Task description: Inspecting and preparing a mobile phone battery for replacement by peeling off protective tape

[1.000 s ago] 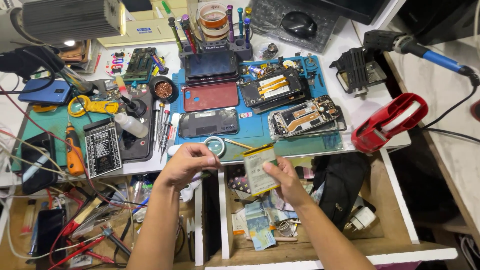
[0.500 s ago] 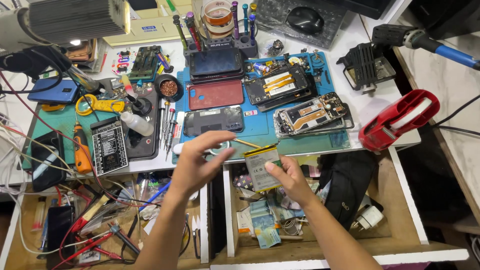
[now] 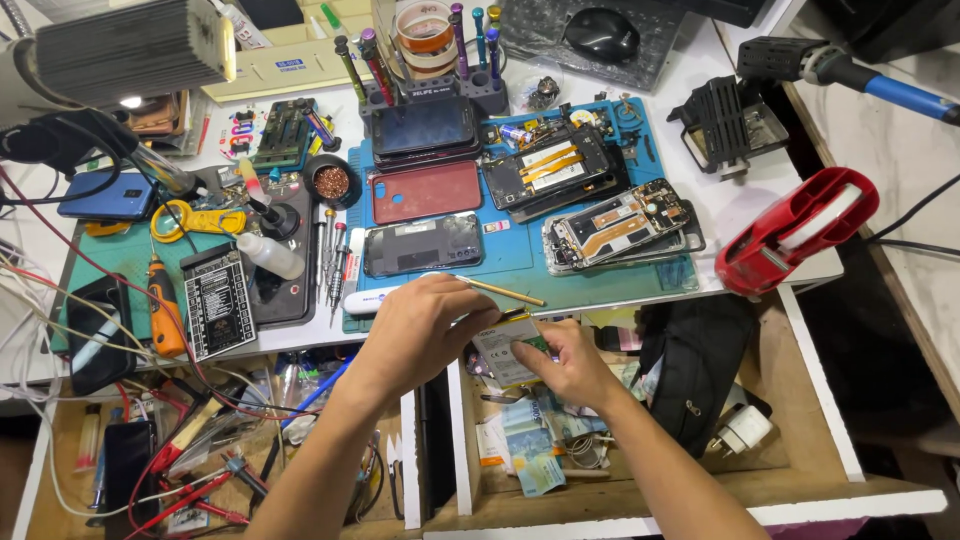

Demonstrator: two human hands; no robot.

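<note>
Both hands over the open drawer (image 3: 800,420), just below the desk (image 3: 720,215) edge. Right hand (image 3: 565,362) closed on a flat battery (image 3: 505,345), thumb on its right edge, fingers beneath and hidden. Left hand (image 3: 425,330) bent over the battery's upper left corner, fingertips pinched there; impossible to tell whether a tab, tape or nothing sits in that pinch, since the knuckles cover it. Battery tilted, lower end partly lost against drawer clutter.

Just above the grip: a thin brass-coloured rod (image 3: 505,292), near end hidden behind the left hand. Further above: a blue mat (image 3: 520,250) with a dark phone (image 3: 422,244) and two opened phones (image 3: 620,225), boards bare. Right of the grip: a black pouch (image 3: 695,370), part tucked under the desk edge, and a red tape dispenser (image 3: 795,230) beyond. Below the grip: banknotes (image 3: 525,440), half buried under the right wrist. Left of the grip: tangled red wires (image 3: 200,450) and small tools, hard to tell apart. Both forearms cut off by the lower frame.
</note>
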